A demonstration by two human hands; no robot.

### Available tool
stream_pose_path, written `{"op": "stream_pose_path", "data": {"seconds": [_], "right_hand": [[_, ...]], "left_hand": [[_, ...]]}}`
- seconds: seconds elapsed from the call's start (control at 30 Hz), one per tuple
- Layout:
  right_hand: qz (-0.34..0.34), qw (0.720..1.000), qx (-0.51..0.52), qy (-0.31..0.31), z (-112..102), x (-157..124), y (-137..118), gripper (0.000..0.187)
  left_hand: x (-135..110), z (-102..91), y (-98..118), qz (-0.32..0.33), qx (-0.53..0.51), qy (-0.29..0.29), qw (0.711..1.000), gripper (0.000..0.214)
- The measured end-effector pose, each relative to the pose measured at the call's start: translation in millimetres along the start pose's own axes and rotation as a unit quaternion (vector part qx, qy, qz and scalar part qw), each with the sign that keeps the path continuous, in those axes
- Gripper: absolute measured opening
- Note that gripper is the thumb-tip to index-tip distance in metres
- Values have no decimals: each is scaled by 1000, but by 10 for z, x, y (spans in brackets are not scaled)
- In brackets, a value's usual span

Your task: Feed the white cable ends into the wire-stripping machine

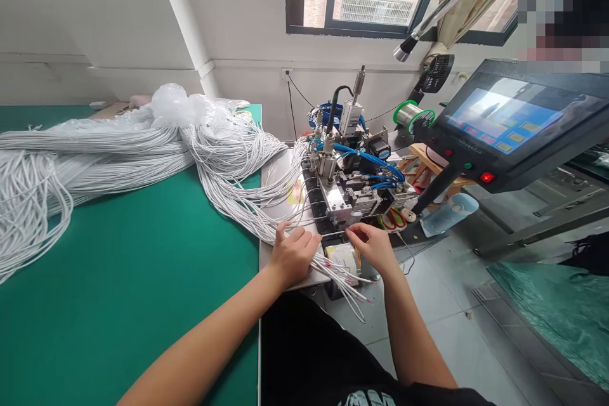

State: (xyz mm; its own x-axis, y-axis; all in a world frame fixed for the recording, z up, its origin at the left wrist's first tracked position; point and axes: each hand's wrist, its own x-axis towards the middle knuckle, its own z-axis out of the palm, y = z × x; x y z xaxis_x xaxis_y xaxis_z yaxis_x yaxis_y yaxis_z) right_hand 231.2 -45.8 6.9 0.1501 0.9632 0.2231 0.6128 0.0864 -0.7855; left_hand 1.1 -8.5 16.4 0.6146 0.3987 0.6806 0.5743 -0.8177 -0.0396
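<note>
A single white cable (333,233) stretches between my two hands at the front of a metal bench machine (335,200). My left hand (295,257) is closed on it and rests over a bunch of white cables (340,273) whose reddish ends hang past the table edge. The finger and thumb of my right hand (373,247) pinch the cable's other end close beneath the machine's head. From the left, a thick bundle of white cables (233,165) runs across the table toward my left hand.
A green-topped table (157,279) fills the left side. A control screen (507,117) on an arm stands at right, near a solder wire spool (413,116) and a small black fan (438,73). Clear plastic bags (171,104) lie over the cables. Part of a person shows top right.
</note>
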Motion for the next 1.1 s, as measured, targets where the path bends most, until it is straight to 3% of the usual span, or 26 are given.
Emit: {"op": "stream_pose_path", "data": {"seconds": [0.1,0.2,0.33,0.43,0.53,0.67,0.83,0.9,1.03,1.1], "right_hand": [[-15,1000,-3,-14,22,42,14,27],[-3,997,71,-39,81,98,79,26],[71,970,225,-59,220,126,190,30],[128,949,281,-58,283,103,248,34],[125,966,220,-47,236,48,268,37],[63,997,20,29,50,-80,202,38],[32,997,35,57,-183,-264,-68,33],[15,999,45,22,-268,-324,-201,31],[-43,989,23,-140,-404,-404,-404,29],[-63,980,2,-188,-422,-414,-450,27]], "left_hand": [[-1,1,8,-14,3,-12,1000,24],[-1,2,8,-34,8,-25,999,24],[3,1,9,-48,10,-37,998,26],[-1,3,12,-56,8,-47,997,27],[-10,15,14,-63,2,-55,997,30],[-3,31,22,-85,4,-50,995,31],[23,31,31,-92,9,-41,995,35],[18,36,28,-78,5,-32,996,35],[-13,59,17,-64,-5,-18,998,37],[-25,63,14,-59,-7,-17,998,39]]}}
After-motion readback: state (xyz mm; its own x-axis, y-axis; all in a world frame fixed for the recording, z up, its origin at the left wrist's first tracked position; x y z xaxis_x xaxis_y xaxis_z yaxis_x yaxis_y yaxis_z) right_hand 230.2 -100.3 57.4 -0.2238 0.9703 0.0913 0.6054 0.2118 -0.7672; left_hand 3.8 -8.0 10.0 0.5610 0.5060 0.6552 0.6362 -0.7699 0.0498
